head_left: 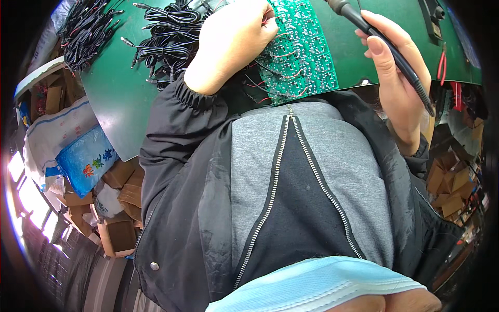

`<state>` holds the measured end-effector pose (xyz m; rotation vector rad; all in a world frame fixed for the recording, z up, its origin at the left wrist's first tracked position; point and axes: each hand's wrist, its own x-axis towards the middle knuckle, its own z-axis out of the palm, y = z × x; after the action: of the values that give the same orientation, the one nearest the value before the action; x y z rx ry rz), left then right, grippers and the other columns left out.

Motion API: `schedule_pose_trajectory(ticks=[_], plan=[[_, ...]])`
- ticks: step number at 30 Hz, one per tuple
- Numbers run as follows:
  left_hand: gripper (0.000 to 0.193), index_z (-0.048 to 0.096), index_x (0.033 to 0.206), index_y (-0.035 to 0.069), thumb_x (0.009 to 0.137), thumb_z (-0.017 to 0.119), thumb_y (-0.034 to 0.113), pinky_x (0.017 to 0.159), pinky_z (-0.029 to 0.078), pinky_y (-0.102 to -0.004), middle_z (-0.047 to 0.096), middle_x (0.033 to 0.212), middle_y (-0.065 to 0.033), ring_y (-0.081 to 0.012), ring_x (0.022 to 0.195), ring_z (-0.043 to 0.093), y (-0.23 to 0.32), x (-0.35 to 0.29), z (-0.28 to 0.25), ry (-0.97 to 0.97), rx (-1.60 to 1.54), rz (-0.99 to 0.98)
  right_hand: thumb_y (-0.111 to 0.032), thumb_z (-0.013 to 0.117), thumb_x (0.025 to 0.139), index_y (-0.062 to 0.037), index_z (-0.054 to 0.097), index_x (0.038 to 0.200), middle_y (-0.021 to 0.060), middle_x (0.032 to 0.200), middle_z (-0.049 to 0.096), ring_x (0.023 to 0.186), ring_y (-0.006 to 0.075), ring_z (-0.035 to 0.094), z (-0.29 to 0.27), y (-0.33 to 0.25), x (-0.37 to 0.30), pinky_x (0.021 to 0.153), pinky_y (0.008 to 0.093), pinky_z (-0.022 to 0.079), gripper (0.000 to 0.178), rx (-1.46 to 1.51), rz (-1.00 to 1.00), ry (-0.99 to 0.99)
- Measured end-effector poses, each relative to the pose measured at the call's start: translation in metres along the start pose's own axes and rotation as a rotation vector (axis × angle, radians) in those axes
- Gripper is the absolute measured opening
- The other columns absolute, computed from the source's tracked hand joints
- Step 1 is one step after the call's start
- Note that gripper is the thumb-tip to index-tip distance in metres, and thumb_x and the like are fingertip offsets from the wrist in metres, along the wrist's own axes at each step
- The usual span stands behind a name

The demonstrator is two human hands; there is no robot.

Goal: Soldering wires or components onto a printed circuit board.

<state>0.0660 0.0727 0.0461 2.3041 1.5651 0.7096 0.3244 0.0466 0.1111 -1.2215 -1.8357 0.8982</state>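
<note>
A green circuit board (315, 58) with many small components lies at the table's near edge. Thin red and black wires (285, 76) run from its left side. At the board's upper left edge, my left hand (231, 44) is closed in a pinch on a thin wire; the fingertips are partly hidden by the hand itself. My right hand (397, 78) grips the black handle of a soldering iron (385, 43), held to the right of the board. The iron's front end points up and left, and its tip is out of view. Its cord end slants down by my wrist.
Coiled black cables (166, 44) lie left of the board, with another cable bundle (88, 34) at the table's left corner. Red-handled pliers (442, 66) and a black holder (432, 21) sit at the right. Cardboard boxes (117, 233) and a blue bag (87, 158) stand below left.
</note>
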Motion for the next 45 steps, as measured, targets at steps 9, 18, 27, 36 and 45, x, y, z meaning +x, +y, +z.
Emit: schedule_pose_trajectory(ticks=[9,18,27,36,45], plan=[[0.009,0.069,0.094,0.003,0.088,0.070,0.010,0.073,0.054,-0.0408,0.067,0.088,-0.0157,-0.0342,0.083,0.067,0.011,0.005,-0.028,-0.045,-0.182,0.020,0.013,0.065,0.090,0.0010,0.062,0.124,0.0090,0.105,0.059,0.091,0.0146,0.061,0.055,0.030,0.026,0.080,0.0239,0.049,0.036,0.164,-0.196,-0.026],[0.013,0.070,0.102,0.007,0.091,0.074,0.014,0.072,0.054,-0.0334,0.067,0.098,-0.0082,-0.0261,0.083,0.067,-0.011,-0.005,-0.005,-0.036,-0.196,0.084,0.003,0.065,0.097,-0.0018,0.063,0.129,0.0061,0.119,0.063,0.100,0.0113,0.065,0.088,0.037,0.038,0.081,0.0229,0.054,0.032,0.271,-0.112,-0.064],[0.012,0.066,0.097,0.007,0.093,0.070,0.018,0.069,0.053,-0.0375,0.065,0.090,-0.0092,-0.0291,0.079,0.066,-0.008,-0.007,0.005,0.030,-0.111,0.061,0.007,0.067,0.091,-0.0024,0.066,0.124,0.0091,0.111,0.062,0.093,0.0168,0.063,0.062,0.016,0.035,0.086,0.0272,0.051,0.034,0.019,-0.224,-0.082],[0.014,0.065,0.085,0.005,0.088,0.070,0.018,0.068,0.054,-0.0424,0.066,0.081,-0.0148,-0.0343,0.076,0.067,0.005,0.000,-0.001,0.020,-0.006,0.043,-0.014,0.065,0.103,0.0028,0.070,0.122,0.0067,0.099,0.072,0.086,0.0083,0.064,-0.005,0.015,-0.005,0.073,0.0206,0.047,0.026,0.080,0.090,0.084],[0.014,0.065,0.084,0.005,0.088,0.070,0.017,0.067,0.054,-0.0427,0.065,0.079,-0.0148,-0.0347,0.075,0.067,0.011,0.001,-0.001,-0.016,-0.013,0.034,-0.016,0.066,0.102,-0.0011,0.072,0.118,0.0030,0.093,0.072,0.085,0.0051,0.061,-0.001,0.012,-0.009,0.070,0.0195,0.043,0.022,0.116,0.200,-0.046]])
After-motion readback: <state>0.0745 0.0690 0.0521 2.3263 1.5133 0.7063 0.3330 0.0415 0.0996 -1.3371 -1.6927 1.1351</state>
